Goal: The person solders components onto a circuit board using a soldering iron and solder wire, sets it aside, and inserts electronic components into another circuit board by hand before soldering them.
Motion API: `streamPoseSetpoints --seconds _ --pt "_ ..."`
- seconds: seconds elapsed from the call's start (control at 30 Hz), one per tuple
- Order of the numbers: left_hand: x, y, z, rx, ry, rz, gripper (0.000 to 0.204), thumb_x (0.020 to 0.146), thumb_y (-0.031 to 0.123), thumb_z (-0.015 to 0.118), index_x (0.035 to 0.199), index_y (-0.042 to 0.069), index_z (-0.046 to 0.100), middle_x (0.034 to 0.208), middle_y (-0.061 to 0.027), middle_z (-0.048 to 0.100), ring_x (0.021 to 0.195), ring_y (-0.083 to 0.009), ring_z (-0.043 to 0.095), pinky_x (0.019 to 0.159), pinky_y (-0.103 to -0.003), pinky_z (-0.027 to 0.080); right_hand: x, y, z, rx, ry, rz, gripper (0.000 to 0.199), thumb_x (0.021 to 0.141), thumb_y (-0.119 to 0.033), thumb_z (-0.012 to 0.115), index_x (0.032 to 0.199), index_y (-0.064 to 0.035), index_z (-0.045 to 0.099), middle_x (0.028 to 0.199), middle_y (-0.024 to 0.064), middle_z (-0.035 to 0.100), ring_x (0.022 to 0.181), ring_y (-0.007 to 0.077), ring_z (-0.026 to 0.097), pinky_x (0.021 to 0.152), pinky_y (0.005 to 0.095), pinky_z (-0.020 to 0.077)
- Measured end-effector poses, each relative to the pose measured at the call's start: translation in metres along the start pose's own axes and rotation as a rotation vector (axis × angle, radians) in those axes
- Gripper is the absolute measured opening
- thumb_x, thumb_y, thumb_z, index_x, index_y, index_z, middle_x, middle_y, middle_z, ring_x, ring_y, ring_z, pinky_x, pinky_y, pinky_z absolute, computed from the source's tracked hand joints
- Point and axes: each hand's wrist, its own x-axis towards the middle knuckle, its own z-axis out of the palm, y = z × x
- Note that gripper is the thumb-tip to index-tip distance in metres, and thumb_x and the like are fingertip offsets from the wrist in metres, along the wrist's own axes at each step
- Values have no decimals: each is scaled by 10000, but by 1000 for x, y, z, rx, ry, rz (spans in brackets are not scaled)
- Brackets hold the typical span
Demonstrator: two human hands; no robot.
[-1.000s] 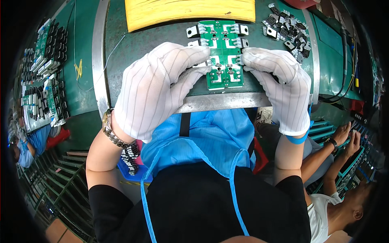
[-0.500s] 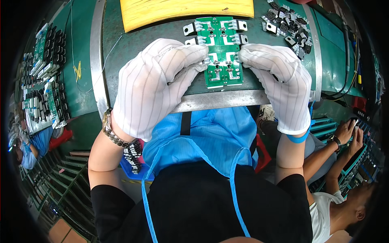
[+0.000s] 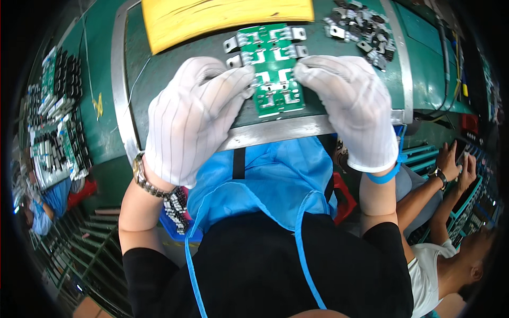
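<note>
We note left hand (image 3: 196,114) and right hand (image 3: 351,100) angled inward, fingers (image 3: 233,84) bent, tips at opposite edges of the green circuit board (image 3: 274,69). Board lies between them on the tabletop (image 3: 160,66). Whether the fingers are closed on anything, we cannot tell. Component pile (image 3: 366,32): beyond right fingers.

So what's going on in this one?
A person in white striped gloves is working on a green circuit board at a bench. The left hand is at its left edge and the right hand at its right; what their fingertips pinch is hidden. Small parts with metal tabs stick out beside its far half. A loose pile lies beyond the right hand.
</note>
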Motion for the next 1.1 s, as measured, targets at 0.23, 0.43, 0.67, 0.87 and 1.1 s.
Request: streamPoseSetpoints --seconds 0.23,0.43,0.67,0.87,1.1 --pt "-4 9 -3 -113 -23 -211 314 765 17 745 1068 61 676 935 -103 654 757 -191 641 627 -280 531 -10 3 -5 65 103 119 333 788 37 665 1095 -91 693 1082 100 676 989 276 645 866 355 523" --pt "27 14 -11 -90 56 -45 348 811 35 717 1149 54 640 965 -123 644 756 -218 636 662 -308 535 -39 38 -39 -320 195 454 199 830 -128 728 1014 -83 670 937 103 678 843 289 649 718 364 518" --pt "105 8 66 294 117 437 184 878 224 639 974 69 623 850 -120 609 811 -292 637 683 -400 520 -36 43 -24 -539 181 380 207 845 -199 708 1027 -121 650 956 86 672 829 299 626 721 377 505" --pt "123 20 69 374 -26 318 94 845 153 604 853 60 594 850 -134 604 801 -295 634 671 -402 527 -39 41 -25 -285 177 470 240 833 -130 699 1069 -111 662 977 80 695 908 303 645 783 386 512" --pt "114 8 64 221 69 392 144 878 172 621 938 42 617 878 -170 622 812 -328 643 692 -429 524 -42 40 -33 -195 119 420 227 822 -101 714 1040 -94 650 948 85 691 875 281 662 750 361 519"
